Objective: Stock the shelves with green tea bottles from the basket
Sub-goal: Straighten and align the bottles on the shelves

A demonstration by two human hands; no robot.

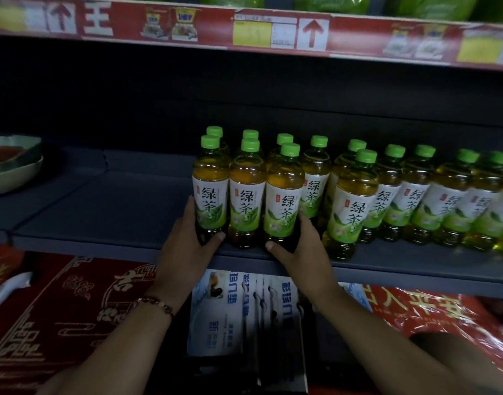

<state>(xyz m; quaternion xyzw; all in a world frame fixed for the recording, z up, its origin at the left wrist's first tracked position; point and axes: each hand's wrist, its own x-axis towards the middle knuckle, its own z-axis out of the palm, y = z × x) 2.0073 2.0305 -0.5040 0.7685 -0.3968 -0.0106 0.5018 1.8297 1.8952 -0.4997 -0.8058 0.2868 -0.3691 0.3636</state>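
Shelf (102,212): three front bottles (247,195) upright at its edge, clasped as a group between left hand (187,243) and right hand (298,249). More bottles behind and rightward.

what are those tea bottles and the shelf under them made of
The green tea bottles look like clear glossy plastic: the amber liquid shows through, with matte green screw caps and printed wrap labels. The shelf looks like grey painted metal, flat and dull, though the dim light leaves that uncertain.
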